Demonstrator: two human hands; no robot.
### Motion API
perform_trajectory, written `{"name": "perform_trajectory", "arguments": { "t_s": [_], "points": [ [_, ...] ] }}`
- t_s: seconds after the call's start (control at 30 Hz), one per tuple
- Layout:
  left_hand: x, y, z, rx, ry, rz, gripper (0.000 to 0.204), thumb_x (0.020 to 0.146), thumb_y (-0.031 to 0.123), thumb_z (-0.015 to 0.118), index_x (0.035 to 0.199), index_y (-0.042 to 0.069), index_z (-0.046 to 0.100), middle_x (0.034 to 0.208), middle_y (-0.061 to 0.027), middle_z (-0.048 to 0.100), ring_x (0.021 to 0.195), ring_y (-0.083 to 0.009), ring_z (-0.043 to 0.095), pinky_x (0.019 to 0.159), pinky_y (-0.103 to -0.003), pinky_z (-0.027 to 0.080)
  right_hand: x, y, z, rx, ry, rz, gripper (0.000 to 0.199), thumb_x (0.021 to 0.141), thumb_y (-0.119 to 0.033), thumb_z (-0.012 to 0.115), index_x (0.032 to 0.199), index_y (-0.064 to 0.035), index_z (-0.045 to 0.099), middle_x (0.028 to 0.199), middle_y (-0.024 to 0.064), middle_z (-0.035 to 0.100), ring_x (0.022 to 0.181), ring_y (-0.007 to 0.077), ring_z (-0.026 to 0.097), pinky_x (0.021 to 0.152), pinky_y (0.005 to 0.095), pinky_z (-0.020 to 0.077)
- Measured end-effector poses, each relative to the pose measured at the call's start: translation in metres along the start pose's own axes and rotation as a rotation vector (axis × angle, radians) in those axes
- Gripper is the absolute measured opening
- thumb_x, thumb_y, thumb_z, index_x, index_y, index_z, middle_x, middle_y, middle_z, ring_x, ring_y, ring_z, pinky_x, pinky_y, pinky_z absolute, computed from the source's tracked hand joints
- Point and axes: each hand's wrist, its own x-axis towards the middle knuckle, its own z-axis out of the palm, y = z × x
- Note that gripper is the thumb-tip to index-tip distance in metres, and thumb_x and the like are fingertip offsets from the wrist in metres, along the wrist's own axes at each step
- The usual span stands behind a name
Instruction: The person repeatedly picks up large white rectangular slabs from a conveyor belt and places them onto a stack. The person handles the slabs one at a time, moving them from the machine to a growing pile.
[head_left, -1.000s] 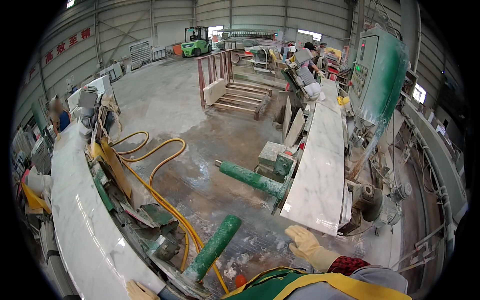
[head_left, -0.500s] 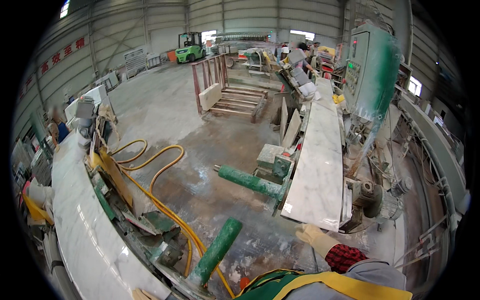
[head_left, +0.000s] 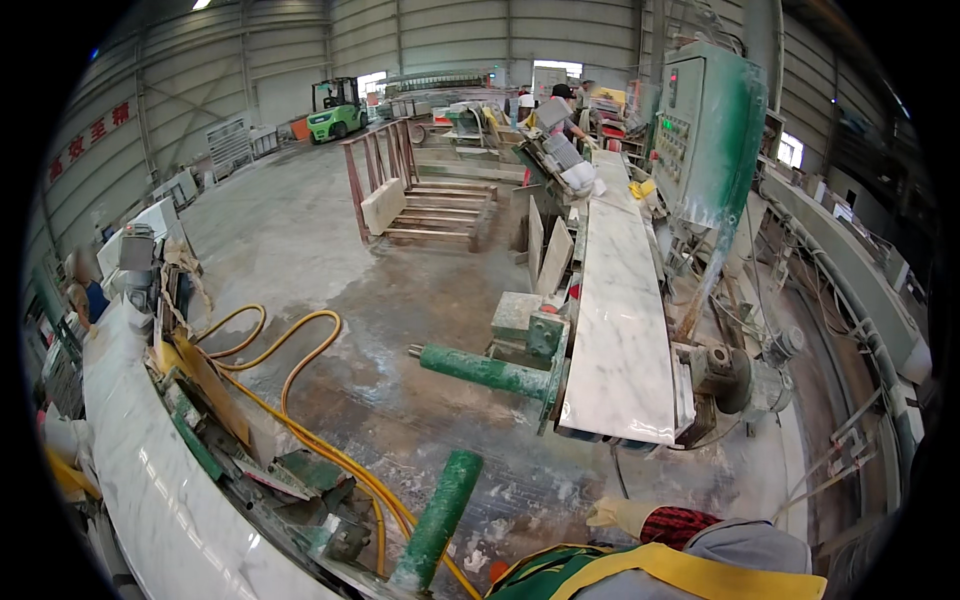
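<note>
My right hand, in a cream glove below a red checked cuff, is low at the right, fingers toward the left. It looks loosely open, with nothing visible in it. Above it, apart from the glove, ends a long white marble slab with grey veins, lying on a machine line. Green rollers stick out beside that line. My left hand is out of view. A second glossy marble slab curves along the left side.
Yellow hoses loop over the wet floor. A green roller juts up in front of me. A wooden-slatted rack, a green control cabinet and a green forklift stand farther off. Other people are at the back.
My right hand has drawn back from the slab's near end toward my body. My left glove, at the lower edge before, has left the view. The whole view has shifted slightly.
</note>
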Motion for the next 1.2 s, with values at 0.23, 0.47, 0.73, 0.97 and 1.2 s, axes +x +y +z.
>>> {"name": "perform_trajectory", "arguments": {
  "t_s": [0.23,0.47,0.73,0.97,1.2],
  "points": [
    [0.002,0.005,-0.007,-0.071,-0.088,-0.068,0.024,0.099,0.017,0.067,0.115,-0.001,0.073,0.112,-0.0179,0.073,0.104,-0.0341,0.07,0.09,-0.044,0.057,0.007,-0.026,0.027,-0.104,0.056,-0.122,0.049,0.088,-0.045,0.061,0.123,-0.0138,0.072,0.117,0.0159,0.073,0.109,0.0346,0.069,0.096,0.0436,0.0534],
    [0.0,0.002,-0.009,-0.137,-0.11,-0.09,0.024,0.1,0.02,0.065,0.109,-0.001,0.074,0.107,-0.02,0.073,0.099,-0.0376,0.069,0.09,-0.047,0.056,-0.005,-0.086,0.015,-0.056,-0.031,-0.204,0.048,0.088,-0.041,0.06,0.127,-0.016,0.071,0.121,0.0151,0.072,0.113,0.0361,0.067,0.097,0.0463,0.0521],
    [-0.003,-0.007,-0.003,-0.077,-0.534,-0.048,0.047,0.104,0.036,0.049,0.122,-0.003,0.068,0.121,-0.0249,0.069,0.113,-0.0413,0.064,0.1,-0.052,0.049,0.013,-0.068,0.035,-0.135,-0.023,-0.178,0.048,0.089,-0.041,0.062,0.128,-0.0158,0.071,0.126,0.0137,0.07,0.117,0.0328,0.066,0.101,0.0439,0.051],
    [-0.007,-0.016,-0.002,-0.095,-0.826,-0.209,0.06,0.096,0.034,0.057,0.145,0.001,0.052,0.15,-0.0253,0.049,0.141,-0.0414,0.043,0.118,-0.049,0.033,-0.018,-0.032,0.081,-0.025,-0.046,-0.183,0.05,0.088,-0.037,0.065,0.129,-0.0091,0.068,0.125,0.0196,0.069,0.116,0.0353,0.065,0.101,0.0423,0.0505],
    [0.003,-0.011,0.012,-0.2,-0.945,-0.309,0.048,0.092,0.035,0.055,0.132,0.008,0.058,0.14,-0.0194,0.056,0.133,-0.0359,0.05,0.112,-0.051,0.036,-0.09,-0.011,0.054,0.084,-0.039,-0.665,0.048,0.085,-0.027,0.069,0.122,0.002,0.068,0.117,0.0233,0.071,0.108,0.038,0.067,0.095,0.0392,0.053]
  ]
}}
